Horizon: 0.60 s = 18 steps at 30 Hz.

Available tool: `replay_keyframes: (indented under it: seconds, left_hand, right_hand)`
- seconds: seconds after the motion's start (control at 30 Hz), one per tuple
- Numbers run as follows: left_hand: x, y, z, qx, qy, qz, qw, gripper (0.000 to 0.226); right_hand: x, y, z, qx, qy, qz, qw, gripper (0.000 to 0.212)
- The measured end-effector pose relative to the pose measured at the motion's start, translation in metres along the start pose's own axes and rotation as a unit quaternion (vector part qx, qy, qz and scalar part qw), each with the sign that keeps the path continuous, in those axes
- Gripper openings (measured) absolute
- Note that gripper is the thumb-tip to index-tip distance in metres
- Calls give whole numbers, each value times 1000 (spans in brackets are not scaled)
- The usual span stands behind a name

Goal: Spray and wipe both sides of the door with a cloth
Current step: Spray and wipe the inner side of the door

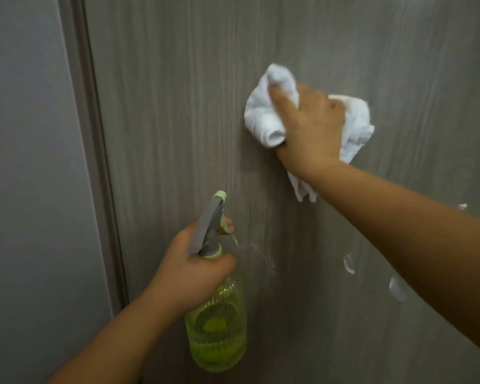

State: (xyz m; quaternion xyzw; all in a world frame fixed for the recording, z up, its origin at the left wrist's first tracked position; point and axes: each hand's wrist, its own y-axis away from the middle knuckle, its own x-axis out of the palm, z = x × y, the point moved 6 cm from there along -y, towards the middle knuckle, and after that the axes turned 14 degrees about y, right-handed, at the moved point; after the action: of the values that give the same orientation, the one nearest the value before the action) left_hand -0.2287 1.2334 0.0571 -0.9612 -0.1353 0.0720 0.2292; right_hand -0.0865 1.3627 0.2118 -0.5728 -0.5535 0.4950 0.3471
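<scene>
The door (178, 106) is grey-brown with vertical wood grain, the cloth (263, 117) white, the spray bottle (216, 328) translucent yellow-green (grey trigger head), the wall (25, 189) pale grey.

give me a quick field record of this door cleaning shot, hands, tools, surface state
left hand: grips the spray bottle by its neck, finger on the trigger
right hand: presses the white cloth on the door
bottle: yellow-green, grey spray head
surface: wet streaks and droplets low on the door
beside door: frame, grey wall
</scene>
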Motion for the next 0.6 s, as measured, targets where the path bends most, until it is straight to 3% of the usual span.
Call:
replay_keyframes:
  seconds: [0.13, 0.23, 0.33, 0.4, 0.47, 0.6]
  left_hand:
    - [-7, 6, 3, 9, -12, -18, 1000, 32]
    - [-9, 14, 8, 17, -25, -13, 999, 27]
    - [-11, 21, 12, 12, -34, -6, 999, 40]
    - [-15, 25, 18, 2, -35, -11, 999, 39]
    - [-20, 28, 24, -8, -37, -12, 999, 32]
    - [-30, 29, 33, -16, -62, -24, 998, 36]
  right_hand:
    - [16, 86, 55, -151, -47, -53, 986, 52]
    - [27, 150, 85, -232, -71, -15, 970, 54]
    - [36, 196, 101, -291, -67, 31, 954, 58]
    - [36, 208, 104, -320, -67, 22, 945, 48]
    - [32, 196, 99, -315, -78, 13, 946, 40]
    - [17, 119, 78, -213, -63, -19, 975, 45]
